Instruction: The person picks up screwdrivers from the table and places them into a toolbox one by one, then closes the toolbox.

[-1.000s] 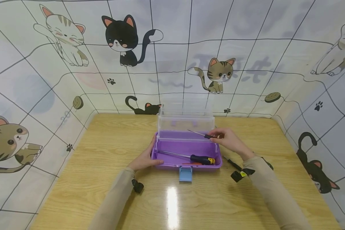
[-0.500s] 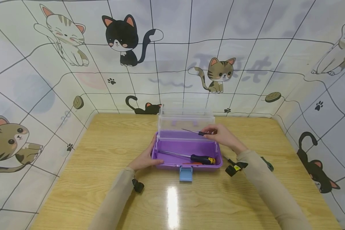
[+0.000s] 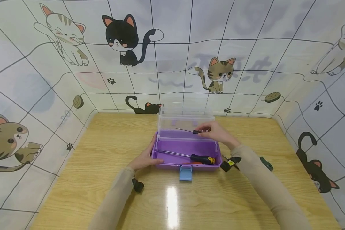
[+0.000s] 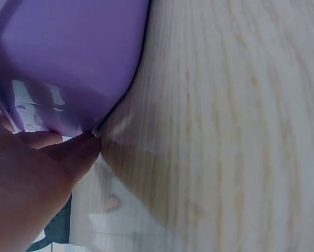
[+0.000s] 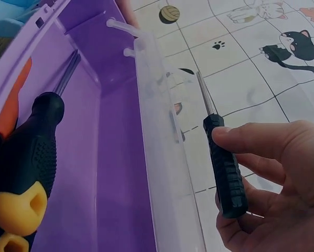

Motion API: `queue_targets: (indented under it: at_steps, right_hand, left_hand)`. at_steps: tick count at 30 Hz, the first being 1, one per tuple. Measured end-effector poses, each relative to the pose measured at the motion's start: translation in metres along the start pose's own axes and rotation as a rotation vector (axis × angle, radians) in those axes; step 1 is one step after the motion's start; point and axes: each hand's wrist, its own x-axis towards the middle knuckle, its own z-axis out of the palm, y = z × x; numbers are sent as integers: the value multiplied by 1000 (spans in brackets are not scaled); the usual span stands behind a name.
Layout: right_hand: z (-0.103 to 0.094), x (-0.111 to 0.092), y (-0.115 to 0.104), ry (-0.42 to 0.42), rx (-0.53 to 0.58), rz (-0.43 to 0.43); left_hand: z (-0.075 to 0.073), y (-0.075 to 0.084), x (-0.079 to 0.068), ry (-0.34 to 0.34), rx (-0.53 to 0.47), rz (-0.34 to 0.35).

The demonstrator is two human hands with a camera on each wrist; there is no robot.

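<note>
An open purple toolbox (image 3: 172,166) stands on the table with its clear lid (image 3: 187,123) raised at the back. My left hand (image 3: 143,159) holds the box's left end, thumb on the front rim; in the left wrist view its fingertips (image 4: 83,149) touch the end wall low down. Between thumb and fingers my right hand (image 3: 217,132) grips a small screwdriver (image 5: 227,173) by its black ribbed handle, above the back of the box, its thin shaft pointing left. Inside the box lie a large black-and-yellow screwdriver (image 3: 201,159) and an orange item (image 5: 12,100), partly hidden by the front wall.
A blue latch (image 3: 185,174) hangs down at the box's front. To the right, a green-handled object (image 3: 266,163) lies on the wooden table (image 3: 118,137) beside the right sleeve. The right wrist camera (image 3: 226,166) covers most of another tool. Cat-print cloth (image 3: 172,64) surrounds the table.
My right hand has carried the small screwdriver leftward and slightly back above the box. The green-handled object has come into fuller view past the sleeve. My left hand has stayed on the toolbox.
</note>
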Motion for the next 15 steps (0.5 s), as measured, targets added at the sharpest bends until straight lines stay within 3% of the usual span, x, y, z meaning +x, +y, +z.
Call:
queue_targets:
  at_steps: [12, 15]
  right_hand:
    - [7, 18, -6, -79, -2, -36]
    - [8, 20, -8, -98, 12, -5]
  left_hand:
    - [-1, -3, 2, -8, 9, 5]
    - [-1, -4, 1, -8, 6, 6]
